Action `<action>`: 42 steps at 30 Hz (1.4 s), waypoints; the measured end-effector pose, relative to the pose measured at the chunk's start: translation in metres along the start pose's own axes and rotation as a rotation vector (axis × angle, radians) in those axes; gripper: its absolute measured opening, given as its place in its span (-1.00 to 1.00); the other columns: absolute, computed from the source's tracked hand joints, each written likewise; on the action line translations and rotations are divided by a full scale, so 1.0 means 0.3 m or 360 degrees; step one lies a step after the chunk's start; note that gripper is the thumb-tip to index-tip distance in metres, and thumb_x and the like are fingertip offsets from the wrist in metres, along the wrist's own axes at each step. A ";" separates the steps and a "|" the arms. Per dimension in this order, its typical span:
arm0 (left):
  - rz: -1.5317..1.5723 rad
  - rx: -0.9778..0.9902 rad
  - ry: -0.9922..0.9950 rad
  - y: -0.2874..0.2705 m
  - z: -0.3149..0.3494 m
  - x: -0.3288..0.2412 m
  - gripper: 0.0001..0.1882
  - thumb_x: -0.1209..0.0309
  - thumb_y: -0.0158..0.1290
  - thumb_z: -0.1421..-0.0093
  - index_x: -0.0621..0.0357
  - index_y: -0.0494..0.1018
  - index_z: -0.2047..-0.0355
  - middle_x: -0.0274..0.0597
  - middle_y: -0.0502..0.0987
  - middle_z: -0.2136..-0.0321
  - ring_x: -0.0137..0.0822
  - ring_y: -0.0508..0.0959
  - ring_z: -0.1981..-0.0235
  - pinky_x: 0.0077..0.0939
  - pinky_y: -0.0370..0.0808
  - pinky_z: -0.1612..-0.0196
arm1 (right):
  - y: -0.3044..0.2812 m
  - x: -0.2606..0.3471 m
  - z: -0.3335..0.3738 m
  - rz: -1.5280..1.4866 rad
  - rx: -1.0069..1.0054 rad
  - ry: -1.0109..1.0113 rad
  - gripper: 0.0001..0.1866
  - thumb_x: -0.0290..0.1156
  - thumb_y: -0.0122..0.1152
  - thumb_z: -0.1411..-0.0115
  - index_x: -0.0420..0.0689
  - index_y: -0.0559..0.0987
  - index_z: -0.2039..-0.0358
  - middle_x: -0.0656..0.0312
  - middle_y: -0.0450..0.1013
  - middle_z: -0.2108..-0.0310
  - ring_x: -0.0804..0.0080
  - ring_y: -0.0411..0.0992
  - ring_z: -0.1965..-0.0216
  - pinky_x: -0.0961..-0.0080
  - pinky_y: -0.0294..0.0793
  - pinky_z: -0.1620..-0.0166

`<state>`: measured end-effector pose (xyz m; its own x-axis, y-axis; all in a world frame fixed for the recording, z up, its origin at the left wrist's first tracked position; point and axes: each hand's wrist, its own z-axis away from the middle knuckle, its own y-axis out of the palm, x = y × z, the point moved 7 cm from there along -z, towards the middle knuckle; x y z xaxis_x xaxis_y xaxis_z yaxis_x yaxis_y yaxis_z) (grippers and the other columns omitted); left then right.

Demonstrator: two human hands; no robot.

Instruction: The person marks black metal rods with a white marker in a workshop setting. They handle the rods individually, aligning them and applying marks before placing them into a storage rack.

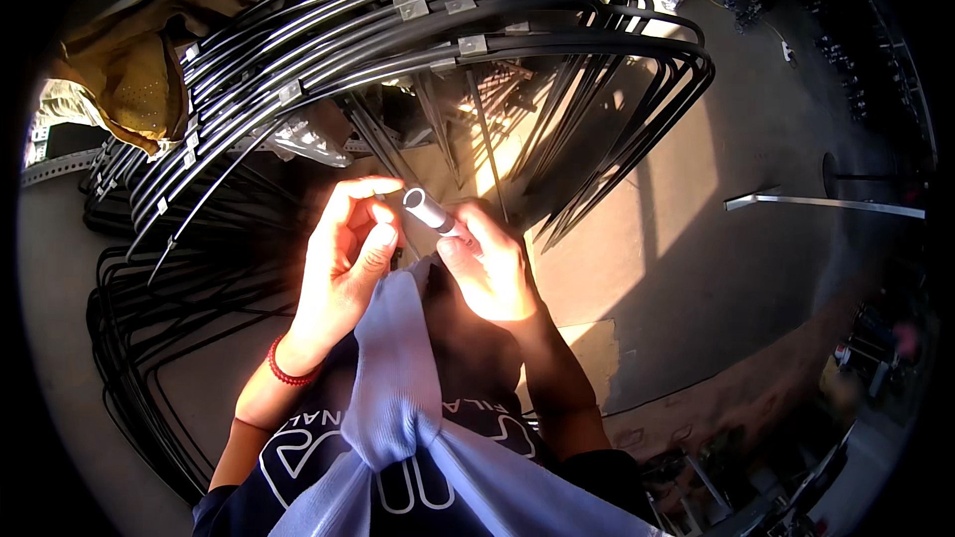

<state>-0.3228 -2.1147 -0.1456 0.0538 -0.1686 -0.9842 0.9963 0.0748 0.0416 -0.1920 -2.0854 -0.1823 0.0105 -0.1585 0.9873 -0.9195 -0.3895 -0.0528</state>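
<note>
In front of my chest, my right hand (489,264) grips a short silver tube (428,210) with thumb and fingers. The tube's round hollow end tilts up toward the left. Close beside that end is my left hand (348,249), its fingers curled and thumb drawn in. Something thin and pale may sit at its fingertips, but glare hides what it is. Beyond both hands, a row of long bent black rods (388,35) arches across, with small clear pieces (473,45) wrapped around several of them.
Brown and pale cloth (134,89) hangs over the rods at the upper left. More bent black rods (149,308) stand at left. A flat metal bar (826,203) juts in from the right above the grey floor (686,268). A knotted lilac cloth (398,368) hangs at my chest.
</note>
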 end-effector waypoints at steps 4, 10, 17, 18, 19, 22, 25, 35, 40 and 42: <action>-0.0486 0.0213 -0.0272 0.071 -0.078 0.064 -0.88 0.47 -0.04 -0.16 0.18 0.41 0.29 -0.35 0.35 0.50 -0.60 0.31 0.51 -0.74 0.26 0.44 | -0.166 0.018 -0.115 0.0793 -0.0331 -0.0528 -0.75 -0.31 -0.04 -0.17 -0.27 0.42 0.41 -0.14 0.16 -0.09 0.06 0.24 0.09 0.33 0.23 0.07; -0.0584 0.0186 -0.0146 0.088 -0.140 0.103 -0.88 0.42 -0.04 -0.18 0.21 0.42 0.36 -0.34 0.38 0.51 -0.59 0.32 0.54 -0.73 0.28 0.46 | -0.234 -0.033 -0.229 0.1187 -0.0274 -0.0472 -0.72 -0.30 -0.11 -0.18 -0.28 0.43 0.40 -0.10 0.03 -0.17 0.01 0.10 -0.04 0.26 0.09 -0.06; -0.0408 0.0079 -0.0353 0.033 -0.170 0.178 -0.91 0.49 -0.02 -0.13 0.20 0.44 0.35 -0.28 0.42 0.50 -0.50 0.37 0.50 -0.64 0.31 0.40 | -0.231 -0.053 -0.250 0.1424 -0.0207 -0.0483 -0.75 -0.33 -0.11 -0.15 -0.26 0.43 0.42 -0.14 0.06 -0.15 0.06 0.11 -0.04 0.33 0.01 -0.08; -0.0377 0.0065 -0.0375 0.025 -0.171 0.194 -0.90 0.48 -0.02 -0.13 0.21 0.44 0.35 -0.28 0.42 0.50 -0.50 0.37 0.50 -0.63 0.31 0.40 | -0.222 -0.056 -0.251 0.1432 -0.0167 -0.0485 -0.76 -0.34 -0.11 -0.14 -0.26 0.43 0.44 -0.15 0.07 -0.14 0.07 0.12 -0.04 0.34 0.01 -0.08; -0.0324 0.0057 -0.0438 0.015 -0.165 0.217 -0.90 0.47 -0.02 -0.13 0.21 0.44 0.35 -0.26 0.43 0.51 -0.49 0.38 0.50 -0.63 0.32 0.39 | -0.203 -0.050 -0.252 0.1453 -0.0188 -0.0555 -0.76 -0.33 -0.13 -0.19 -0.21 0.40 0.48 -0.10 0.07 -0.15 0.06 0.16 0.00 0.33 0.07 -0.07; -0.0246 0.0050 -0.0459 0.015 -0.163 0.224 -0.90 0.46 -0.02 -0.14 0.21 0.44 0.35 -0.26 0.43 0.51 -0.49 0.38 0.50 -0.63 0.32 0.38 | -0.160 -0.033 -0.257 0.1416 -0.0049 -0.0498 -0.82 -0.36 -0.03 -0.11 -0.23 0.41 0.46 -0.08 0.07 -0.15 0.07 0.18 0.03 0.32 0.12 -0.03; -0.0283 0.0035 -0.0516 0.001 -0.149 0.243 -0.90 0.48 -0.03 -0.14 0.21 0.44 0.35 -0.27 0.44 0.50 -0.50 0.40 0.47 -0.65 0.33 0.36 | -0.125 -0.033 -0.267 0.1392 0.0035 -0.0481 -0.84 -0.40 -0.04 -0.03 -0.23 0.43 0.48 -0.10 0.10 -0.14 0.12 0.15 0.04 0.35 0.11 -0.01; -0.0289 0.0086 -0.0490 -0.007 -0.147 0.235 -0.91 0.50 -0.04 -0.14 0.21 0.43 0.35 -0.28 0.44 0.50 -0.50 0.41 0.47 -0.66 0.33 0.36 | -0.169 -0.035 -0.260 0.1542 -0.0131 -0.0477 -0.74 -0.31 -0.10 -0.14 -0.27 0.43 0.47 -0.06 0.14 -0.12 0.10 0.17 0.06 0.34 0.08 -0.03; -0.0283 0.0130 -0.0377 0.007 -0.129 0.243 -0.82 0.32 -0.02 -0.17 0.19 0.42 0.34 -0.37 0.38 0.53 -0.60 0.32 0.53 -0.73 0.29 0.45 | -0.252 -0.048 -0.239 0.1678 -0.0409 -0.0414 -0.67 -0.24 -0.15 -0.18 -0.26 0.45 0.42 -0.05 0.14 -0.13 0.08 0.17 0.04 0.31 0.07 -0.03; -0.0348 0.0152 -0.0353 0.021 -0.132 0.227 -0.81 0.32 -0.01 -0.17 0.19 0.42 0.33 -0.39 0.38 0.54 -0.60 0.31 0.55 -0.74 0.29 0.46 | -0.304 -0.045 -0.231 0.1618 -0.0520 -0.0338 -0.67 -0.23 -0.14 -0.18 -0.25 0.45 0.41 -0.06 0.14 -0.12 0.05 0.16 0.03 0.28 0.08 -0.03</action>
<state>-0.3156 -2.0868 -0.2193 -0.1597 -0.3813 -0.9106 0.9870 -0.0776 -0.1406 -0.1356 -1.9850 -0.1806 -0.7754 -0.4360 0.4568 -0.5964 0.2677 -0.7567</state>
